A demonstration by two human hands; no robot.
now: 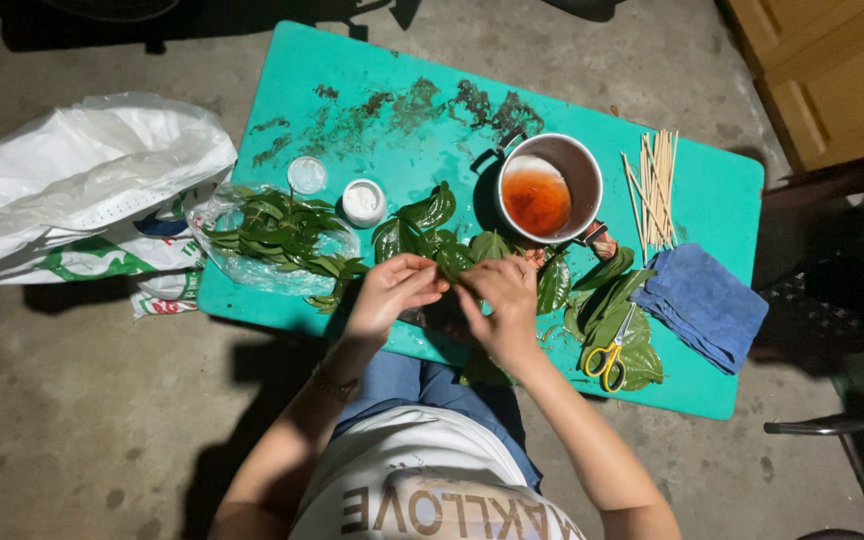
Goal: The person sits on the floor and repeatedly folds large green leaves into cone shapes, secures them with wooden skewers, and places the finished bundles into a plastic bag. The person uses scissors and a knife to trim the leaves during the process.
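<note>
Looking down, I see my left hand (392, 290) and right hand (502, 300) pinched together on a green leaf (455, 258) at frame centre, over a turquoise table (372, 70); more leaves lie beside them, within reach, with a metal pot (550, 187) of reddish liquid above

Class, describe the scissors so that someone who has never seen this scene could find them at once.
Start at the turquoise table and go to the folded blue cloth near its right end. Just left of it, the scissors lie on green leaves; their yellow handles stand out.
</note>
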